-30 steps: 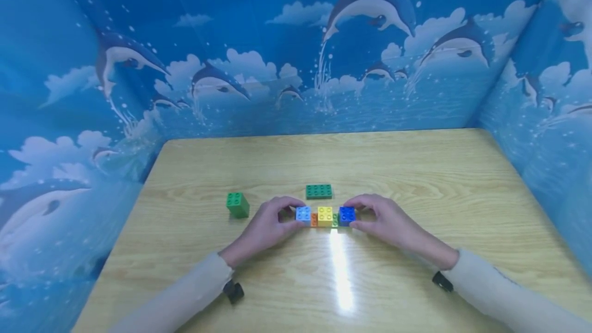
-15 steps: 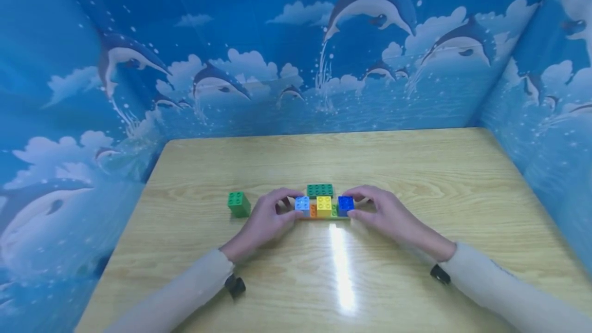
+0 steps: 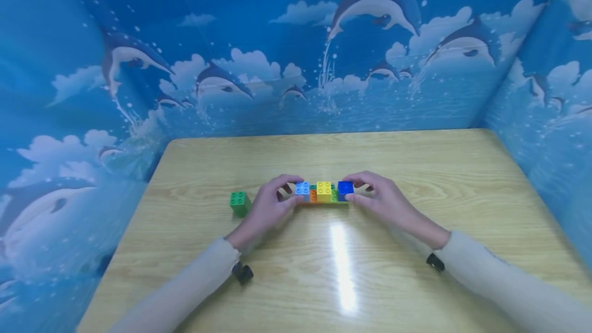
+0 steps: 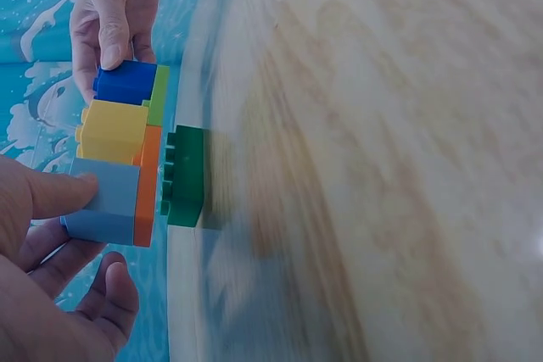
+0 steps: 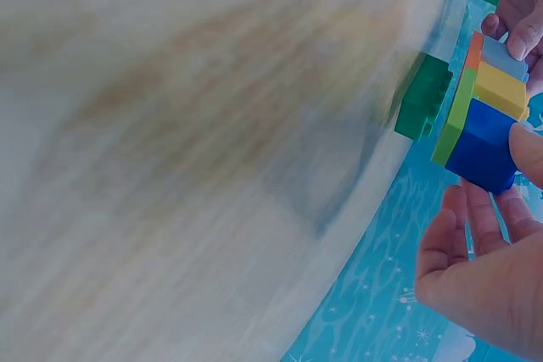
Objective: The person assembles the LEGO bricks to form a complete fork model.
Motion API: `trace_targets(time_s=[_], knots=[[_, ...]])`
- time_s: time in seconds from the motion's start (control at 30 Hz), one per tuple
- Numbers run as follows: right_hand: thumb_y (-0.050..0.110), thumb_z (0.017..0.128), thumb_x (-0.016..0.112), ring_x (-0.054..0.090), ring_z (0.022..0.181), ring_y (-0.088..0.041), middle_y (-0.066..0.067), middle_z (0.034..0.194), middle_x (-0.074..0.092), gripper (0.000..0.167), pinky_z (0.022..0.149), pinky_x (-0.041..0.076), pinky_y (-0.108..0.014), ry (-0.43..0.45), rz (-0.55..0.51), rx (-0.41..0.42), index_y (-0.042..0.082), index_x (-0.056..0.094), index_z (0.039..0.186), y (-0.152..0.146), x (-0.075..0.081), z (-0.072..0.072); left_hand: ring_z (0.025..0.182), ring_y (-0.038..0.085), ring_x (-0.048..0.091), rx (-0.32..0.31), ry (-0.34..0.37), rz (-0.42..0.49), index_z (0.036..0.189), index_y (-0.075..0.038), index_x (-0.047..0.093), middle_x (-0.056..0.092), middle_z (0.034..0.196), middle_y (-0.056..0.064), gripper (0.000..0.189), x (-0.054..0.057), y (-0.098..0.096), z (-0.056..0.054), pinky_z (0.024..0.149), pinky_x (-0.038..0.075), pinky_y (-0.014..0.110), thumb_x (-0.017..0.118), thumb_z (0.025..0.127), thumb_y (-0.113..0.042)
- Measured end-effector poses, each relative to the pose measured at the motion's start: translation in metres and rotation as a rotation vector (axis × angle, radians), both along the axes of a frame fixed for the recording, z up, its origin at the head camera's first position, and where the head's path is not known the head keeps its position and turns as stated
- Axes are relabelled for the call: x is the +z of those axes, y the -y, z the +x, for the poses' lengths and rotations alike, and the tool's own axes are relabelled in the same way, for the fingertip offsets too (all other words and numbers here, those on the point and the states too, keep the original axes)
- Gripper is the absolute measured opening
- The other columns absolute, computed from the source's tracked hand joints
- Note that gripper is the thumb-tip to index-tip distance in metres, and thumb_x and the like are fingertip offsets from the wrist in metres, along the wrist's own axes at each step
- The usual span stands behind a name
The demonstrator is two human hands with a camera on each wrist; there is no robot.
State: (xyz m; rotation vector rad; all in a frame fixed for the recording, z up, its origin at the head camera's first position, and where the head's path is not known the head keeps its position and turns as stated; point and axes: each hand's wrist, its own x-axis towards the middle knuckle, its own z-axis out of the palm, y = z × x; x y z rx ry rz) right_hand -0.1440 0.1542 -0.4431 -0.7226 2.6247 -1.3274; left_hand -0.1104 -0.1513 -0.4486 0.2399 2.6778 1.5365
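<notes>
The table (image 3: 277, 276) fills the lower frame; at its centre my left hand (image 3: 273, 199) and right hand (image 3: 380, 195) hold up the row (image 3: 324, 190), just above the dark green brick (image 4: 188, 177), not touching it; the green block (image 3: 239, 202) stands left of centre; my left thumb and fingers pinch the light blue brick (image 4: 106, 209) at the row's left end, my right ones the dark blue brick (image 5: 481, 146) at the other; the yellow brick (image 4: 114, 131) sits between, over the orange plate (image 4: 146, 192) and lime plate (image 5: 455, 116); I judge it light, stiff, smooth plastic, weakest where the plates meet; best pinched evenly at both ends.
</notes>
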Motion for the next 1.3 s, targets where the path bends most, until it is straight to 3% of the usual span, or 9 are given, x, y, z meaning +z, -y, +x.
trace_targets(time_s=[0.2, 0.6, 0.97, 1.3], knots=[[0.013, 0.101, 0.080, 0.066, 0.119, -0.032, -0.007, 0.130, 0.074, 0.039, 0.098, 0.056, -0.052, 0.008, -0.006, 0.002, 0.008, 0.071, 0.139, 0.002, 0.003, -0.010, 0.101, 0.019, 0.065, 0.001, -0.036, 0.008, 0.138, -0.015, 0.072, 0.071, 0.123, -0.001, 0.042, 0.000, -0.002, -0.009, 0.080, 0.060, 0.037, 0.083, 0.098, -0.009], [0.016, 0.104, 0.077, 0.065, 0.122, -0.031, -0.011, 0.135, 0.071, 0.040, 0.099, 0.058, -0.051, 0.087, -0.018, -0.030, 0.009, 0.069, 0.143, 0.002, -0.003, -0.021, 0.102, 0.019, 0.067, 0.011, -0.028, 0.020, 0.139, -0.017, 0.072, 0.070, 0.129, 0.000, 0.043, -0.008, -0.002, -0.023, 0.084, 0.061, 0.038, 0.084, 0.098, -0.013], [0.019, 0.104, 0.078, 0.064, 0.122, -0.028, -0.007, 0.136, 0.070, 0.040, 0.099, 0.058, -0.049, 0.112, -0.001, -0.028, 0.012, 0.070, 0.142, 0.005, -0.002, -0.025, 0.104, 0.018, 0.067, 0.039, 0.008, 0.021, 0.139, -0.017, 0.073, 0.070, 0.132, -0.003, 0.038, -0.009, 0.000, -0.023, 0.086, 0.059, 0.041, 0.080, 0.103, -0.027], [0.021, 0.103, 0.080, 0.066, 0.117, -0.027, -0.009, 0.130, 0.073, 0.036, 0.095, 0.060, -0.046, 0.135, -0.018, -0.055, 0.011, 0.073, 0.137, 0.007, -0.004, -0.023, 0.102, 0.019, 0.068, 0.036, 0.007, 0.018, 0.137, -0.013, 0.073, 0.072, 0.129, -0.002, 0.038, -0.008, -0.001, -0.023, 0.083, 0.060, 0.039, 0.080, 0.103, -0.026]])
